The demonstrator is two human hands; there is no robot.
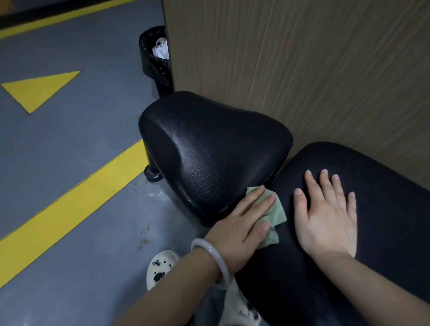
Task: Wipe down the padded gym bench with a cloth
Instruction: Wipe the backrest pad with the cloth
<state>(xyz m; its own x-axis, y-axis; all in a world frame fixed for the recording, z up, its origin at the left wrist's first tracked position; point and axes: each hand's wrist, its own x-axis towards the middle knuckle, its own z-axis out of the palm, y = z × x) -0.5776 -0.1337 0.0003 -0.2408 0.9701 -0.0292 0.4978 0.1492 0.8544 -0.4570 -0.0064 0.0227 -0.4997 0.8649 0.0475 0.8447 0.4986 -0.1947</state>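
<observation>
The black padded bench has a raised seat pad [215, 147] and a long back pad [391, 216] running to the lower right. A pale green cloth [349, 212] lies at the gap between the two pads, on the near end of the long pad. My left hand [244, 223] presses flat on the cloth with straight fingers, a grey bangle on its wrist. My right hand [328, 214] rests flat on the long pad, fingers spread, just right of the cloth and apart from it.
A wood-grain wall panel [315, 58] stands right behind the bench. A black-lined bin [157, 58] sits at the panel's corner. The grey floor [58, 146] bears yellow lines and a triangle. My white shoe [161, 266] stands by the bench's near side.
</observation>
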